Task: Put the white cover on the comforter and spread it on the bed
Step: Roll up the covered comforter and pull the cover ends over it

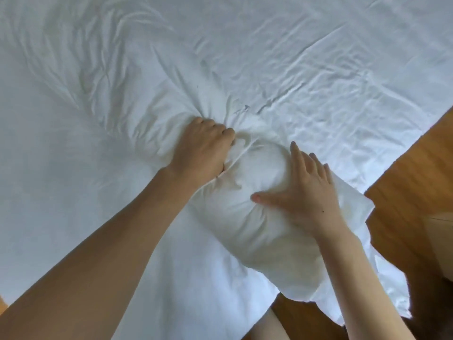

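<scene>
**Bedding inspection: both hands on a bulge at the near corner**

Landmark: the rounded comforter bulge (247, 192) under the white cover (282, 69); the cover lies wrinkled across the bed, filling most of the view; left of the bulge and touching its far end, the left hand (203, 146) has its fingers curled, gripping a bunch of cover cloth, creases radiating from it; on the bulge's right flank, the right hand (304, 192) presses flat, fingers spread, thumb extended leftward; right of the bulge and below it, wooden floor (404, 182) shows beyond the cover's edge.
</scene>
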`<move>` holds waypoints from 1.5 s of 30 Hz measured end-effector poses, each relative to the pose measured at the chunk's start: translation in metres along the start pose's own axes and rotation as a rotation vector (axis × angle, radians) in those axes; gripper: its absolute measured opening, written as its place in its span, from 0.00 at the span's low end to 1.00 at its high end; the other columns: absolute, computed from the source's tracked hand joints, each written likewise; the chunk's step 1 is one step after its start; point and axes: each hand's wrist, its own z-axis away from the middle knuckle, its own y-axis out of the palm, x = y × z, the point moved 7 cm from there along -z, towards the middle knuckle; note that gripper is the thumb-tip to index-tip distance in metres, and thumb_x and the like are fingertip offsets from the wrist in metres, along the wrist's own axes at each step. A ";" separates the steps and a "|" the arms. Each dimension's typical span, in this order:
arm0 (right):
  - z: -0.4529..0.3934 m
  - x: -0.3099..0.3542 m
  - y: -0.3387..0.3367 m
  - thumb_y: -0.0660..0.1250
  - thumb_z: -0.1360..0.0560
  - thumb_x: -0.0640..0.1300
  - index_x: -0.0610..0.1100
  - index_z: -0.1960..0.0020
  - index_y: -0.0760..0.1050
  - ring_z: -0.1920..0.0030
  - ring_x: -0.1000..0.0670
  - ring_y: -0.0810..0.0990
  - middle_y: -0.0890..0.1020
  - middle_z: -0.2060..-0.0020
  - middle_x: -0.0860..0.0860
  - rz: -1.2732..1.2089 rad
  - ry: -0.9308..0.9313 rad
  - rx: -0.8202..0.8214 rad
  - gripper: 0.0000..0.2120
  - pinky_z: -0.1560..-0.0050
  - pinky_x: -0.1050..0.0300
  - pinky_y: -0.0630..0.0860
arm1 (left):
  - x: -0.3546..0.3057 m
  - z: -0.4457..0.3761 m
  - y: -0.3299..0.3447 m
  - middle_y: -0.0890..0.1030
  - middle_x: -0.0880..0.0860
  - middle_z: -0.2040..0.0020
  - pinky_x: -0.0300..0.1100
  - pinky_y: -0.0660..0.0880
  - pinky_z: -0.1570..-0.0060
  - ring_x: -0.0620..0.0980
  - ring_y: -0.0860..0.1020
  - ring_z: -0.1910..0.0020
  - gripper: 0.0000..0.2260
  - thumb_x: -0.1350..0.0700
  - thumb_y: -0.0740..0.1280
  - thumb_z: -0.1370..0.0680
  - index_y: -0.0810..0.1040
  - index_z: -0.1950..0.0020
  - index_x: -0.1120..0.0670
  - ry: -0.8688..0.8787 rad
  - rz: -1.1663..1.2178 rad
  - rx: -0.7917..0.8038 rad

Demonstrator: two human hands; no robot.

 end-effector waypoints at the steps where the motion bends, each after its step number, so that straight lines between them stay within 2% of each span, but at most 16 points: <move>1: -0.006 -0.006 0.006 0.71 0.41 0.72 0.46 0.22 0.51 0.27 0.43 0.61 0.66 0.29 0.45 0.013 0.014 0.113 0.58 0.27 0.50 0.51 | 0.000 0.007 0.003 0.74 0.54 0.72 0.47 0.68 0.64 0.56 0.73 0.71 0.06 0.62 0.55 0.33 0.71 0.67 0.56 0.004 -0.001 -0.063; 4: -0.009 -0.001 0.016 0.73 0.38 0.68 0.46 0.39 0.66 0.42 0.44 0.75 0.76 0.49 0.50 0.125 -0.020 0.146 0.38 0.48 0.53 0.66 | 0.004 0.035 0.002 0.74 0.54 0.66 0.48 0.66 0.59 0.57 0.73 0.65 0.09 0.69 0.67 0.36 0.72 0.63 0.57 -0.128 0.029 -0.340; 7: 0.008 0.010 0.017 0.70 0.32 0.64 0.46 0.53 0.63 0.54 0.41 0.78 0.72 0.65 0.51 0.129 -0.049 -0.055 0.26 0.61 0.52 0.64 | 0.000 0.092 0.001 0.76 0.61 0.44 0.54 0.71 0.42 0.60 0.73 0.43 0.17 0.67 0.66 0.33 0.75 0.44 0.62 -0.470 0.325 -0.568; 9: 0.022 0.014 0.010 0.69 0.30 0.62 0.45 0.53 0.64 0.58 0.38 0.78 0.77 0.63 0.45 0.091 -0.051 -0.234 0.23 0.63 0.51 0.65 | -0.007 0.130 0.009 0.65 0.64 0.30 0.56 0.67 0.32 0.61 0.65 0.29 0.30 0.58 0.69 0.29 0.64 0.29 0.63 -0.695 0.642 -0.563; 12: 0.037 0.017 -0.002 0.70 0.29 0.56 0.46 0.57 0.61 0.63 0.35 0.76 0.78 0.66 0.40 0.070 -0.068 -0.388 0.20 0.65 0.51 0.63 | -0.026 0.155 0.038 0.52 0.54 0.21 0.47 0.58 0.25 0.50 0.55 0.23 0.49 0.45 0.72 0.30 0.44 0.21 0.56 -1.063 1.144 -0.277; 14: 0.041 0.018 -0.009 0.71 0.31 0.49 0.44 0.59 0.61 0.70 0.35 0.73 0.75 0.72 0.41 0.091 -0.099 -0.442 0.19 0.68 0.53 0.61 | -0.034 0.139 0.043 0.55 0.48 0.22 0.45 0.62 0.27 0.45 0.60 0.25 0.53 0.45 0.73 0.33 0.39 0.21 0.48 -1.044 1.330 -0.121; 18: 0.060 0.012 -0.047 0.74 0.40 0.36 0.43 0.64 0.61 0.79 0.38 0.68 0.62 0.78 0.50 0.174 -0.129 -0.582 0.20 0.71 0.60 0.55 | -0.035 0.084 0.031 0.65 0.48 0.27 0.39 0.74 0.39 0.45 0.72 0.35 0.53 0.55 0.74 0.35 0.42 0.21 0.44 -0.851 1.509 -0.103; 23: 0.077 0.009 -0.089 0.76 0.37 0.41 0.46 0.62 0.61 0.78 0.36 0.71 0.63 0.77 0.50 0.167 -0.120 -0.748 0.21 0.71 0.58 0.61 | -0.055 0.061 0.038 0.76 0.44 0.39 0.40 0.78 0.45 0.40 0.79 0.47 0.46 0.67 0.71 0.29 0.49 0.22 0.39 -0.824 1.766 -0.137; 26: 0.078 0.009 -0.016 0.77 0.37 0.51 0.43 0.57 0.69 0.78 0.39 0.76 0.73 0.78 0.47 0.166 -0.153 -0.532 0.21 0.74 0.59 0.61 | -0.046 0.094 0.066 0.77 0.49 0.52 0.34 0.74 0.66 0.41 0.77 0.64 0.38 0.71 0.65 0.33 0.61 0.26 0.49 -0.954 1.673 -0.019; 28: 0.082 0.000 0.023 0.68 0.34 0.58 0.45 0.54 0.67 0.76 0.42 0.77 0.76 0.75 0.47 0.094 -0.167 -0.453 0.20 0.74 0.61 0.59 | -0.044 0.118 0.073 0.76 0.47 0.58 0.31 0.71 0.69 0.38 0.75 0.68 0.30 0.71 0.64 0.34 0.68 0.33 0.55 -0.991 1.585 0.053; 32: 0.082 -0.021 0.006 0.66 0.32 0.58 0.43 0.36 0.68 0.56 0.41 0.78 0.80 0.54 0.43 0.016 -0.156 -0.489 0.30 0.62 0.52 0.71 | -0.069 0.133 0.072 0.74 0.46 0.72 0.35 0.67 0.73 0.41 0.71 0.75 0.07 0.61 0.63 0.39 0.75 0.63 0.56 -1.106 1.575 0.063; 35: 0.082 -0.026 -0.038 0.65 0.34 0.43 0.38 0.27 0.62 0.44 0.41 0.69 0.75 0.42 0.38 0.016 -0.114 -0.605 0.36 0.44 0.45 0.69 | -0.123 0.139 0.066 0.75 0.49 0.66 0.35 0.69 0.71 0.42 0.72 0.71 0.13 0.59 0.63 0.37 0.78 0.55 0.60 -1.101 1.649 0.093; 37: 0.076 -0.026 -0.053 0.63 0.34 0.40 0.39 0.26 0.61 0.38 0.42 0.66 0.72 0.36 0.39 -0.079 -0.135 -0.611 0.36 0.36 0.47 0.64 | -0.186 0.153 0.059 0.71 0.46 0.70 0.38 0.69 0.71 0.41 0.68 0.73 0.03 0.60 0.61 0.31 0.73 0.61 0.53 -0.952 1.571 0.265; 40: 0.064 -0.019 -0.036 0.60 0.30 0.52 0.42 0.27 0.65 0.33 0.43 0.67 0.72 0.32 0.42 -0.105 -0.261 -0.453 0.33 0.31 0.48 0.62 | -0.264 0.185 0.082 0.68 0.47 0.68 0.32 0.70 0.63 0.41 0.71 0.67 0.07 0.62 0.54 0.30 0.66 0.64 0.51 -0.874 1.396 0.548; 43: 0.063 -0.029 -0.010 0.63 0.31 0.62 0.40 0.27 0.64 0.36 0.42 0.69 0.73 0.36 0.41 -0.015 -0.229 -0.412 0.39 0.35 0.48 0.66 | -0.253 0.198 0.101 0.78 0.46 0.63 0.41 0.77 0.56 0.43 0.80 0.63 0.09 0.59 0.55 0.32 0.69 0.62 0.44 -0.919 1.149 0.469; 45: 0.067 -0.035 0.007 0.64 0.33 0.68 0.38 0.27 0.62 0.38 0.39 0.72 0.73 0.37 0.39 0.068 -0.225 -0.429 0.46 0.37 0.45 0.69 | -0.216 0.200 0.098 0.80 0.44 0.62 0.43 0.77 0.58 0.41 0.80 0.64 0.12 0.60 0.62 0.28 0.69 0.60 0.41 -1.139 1.209 0.293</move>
